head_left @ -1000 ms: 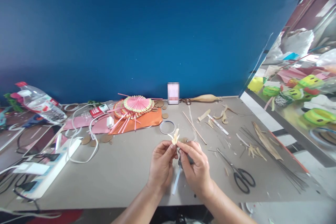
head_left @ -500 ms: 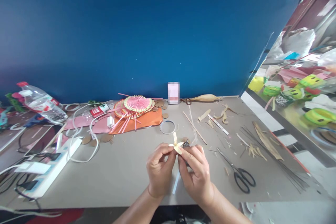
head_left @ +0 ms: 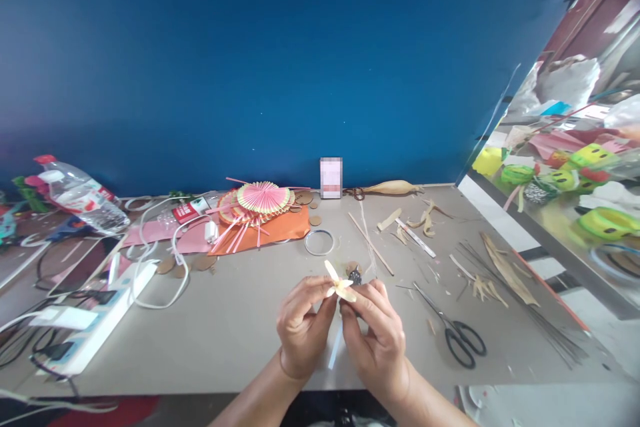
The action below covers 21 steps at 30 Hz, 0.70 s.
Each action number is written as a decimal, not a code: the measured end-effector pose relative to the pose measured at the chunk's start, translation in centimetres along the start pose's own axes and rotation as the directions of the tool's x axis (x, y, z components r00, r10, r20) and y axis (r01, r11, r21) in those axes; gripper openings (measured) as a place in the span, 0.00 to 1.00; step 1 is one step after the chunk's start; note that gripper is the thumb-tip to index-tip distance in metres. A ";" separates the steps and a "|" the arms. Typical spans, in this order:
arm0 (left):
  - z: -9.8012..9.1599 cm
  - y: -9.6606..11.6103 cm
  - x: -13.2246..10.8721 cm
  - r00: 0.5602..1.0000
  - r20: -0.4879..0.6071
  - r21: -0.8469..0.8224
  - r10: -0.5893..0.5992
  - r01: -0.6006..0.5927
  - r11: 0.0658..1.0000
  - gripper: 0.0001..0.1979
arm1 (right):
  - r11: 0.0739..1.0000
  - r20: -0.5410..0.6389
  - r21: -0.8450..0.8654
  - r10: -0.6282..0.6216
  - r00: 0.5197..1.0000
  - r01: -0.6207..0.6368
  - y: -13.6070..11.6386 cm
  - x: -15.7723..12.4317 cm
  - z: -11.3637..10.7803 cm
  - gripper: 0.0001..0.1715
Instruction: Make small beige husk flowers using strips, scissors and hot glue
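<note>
A small pale cream flower (head_left: 341, 285) with several narrow petals stands between my fingertips, over the near part of the table. My left hand (head_left: 306, 320) pinches it from the left, thumb and forefinger closed at its base. From the other side my right hand (head_left: 376, 330) has thumb and forefinger closed on its lower petals. A narrow pale blue strip (head_left: 335, 347) shows below, between the two hands. Just beyond my right fingers is a small dark object (head_left: 355, 275) that I cannot make out, partly hidden, with a brown disc (head_left: 353, 267) behind it.
Black-handled scissors (head_left: 457, 333) lie to the right, near dry husk pieces (head_left: 507, 267) and thin wires (head_left: 540, 327). A thin stick (head_left: 371, 243) and a ring (head_left: 319, 242) lie farther back. Pink paper fans (head_left: 265, 199) rest on orange paper (head_left: 287, 230). A power strip (head_left: 107, 327) with cables is left.
The flower has turned and tilted between my fingers, so its long petal now leans left and its petals face me more. Both hands keep their pinch, with slight shifts.
</note>
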State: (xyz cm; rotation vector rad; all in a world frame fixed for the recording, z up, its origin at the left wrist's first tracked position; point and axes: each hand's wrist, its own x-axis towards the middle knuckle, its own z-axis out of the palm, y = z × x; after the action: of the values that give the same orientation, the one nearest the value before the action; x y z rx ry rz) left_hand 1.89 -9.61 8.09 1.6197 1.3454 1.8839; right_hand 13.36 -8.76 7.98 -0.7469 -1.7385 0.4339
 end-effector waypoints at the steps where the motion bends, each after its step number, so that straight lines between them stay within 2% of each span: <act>1: 0.0 -0.1 0.1 1.000 0.002 -0.002 -0.017 0.017 1.000 0.07 | 1.000 -0.013 0.025 0.014 1.000 -0.014 -0.1 0.1 0.0 0.25; 7: -0.1 -0.5 0.5 0.992 0.089 -0.106 -0.088 0.097 0.990 0.06 | 0.990 -0.032 0.100 0.107 0.994 -0.104 -0.2 0.2 -0.1 0.18; 12: -0.2 -0.3 0.7 0.980 0.105 -0.189 -0.168 0.186 0.964 0.04 | 0.962 -0.006 0.208 0.182 0.983 -0.177 0.1 -0.1 -0.2 0.15; 17: -0.4 0.3 1.4 0.964 0.210 -0.116 -0.161 0.188 0.975 0.06 | 0.941 0.002 0.253 0.232 0.973 -0.224 0.3 -0.3 -0.1 0.13; 21: -0.5 0.4 1.5 0.970 0.217 -0.039 -0.113 0.124 0.992 0.08 | 0.954 -0.010 0.227 0.205 0.979 -0.197 0.4 -0.4 -0.1 0.15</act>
State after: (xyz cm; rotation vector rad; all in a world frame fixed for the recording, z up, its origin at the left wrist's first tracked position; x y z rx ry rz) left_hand 1.07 -8.96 9.29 1.6252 1.2621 1.6114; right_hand 13.57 -8.72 7.50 -0.7644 -1.5559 0.7408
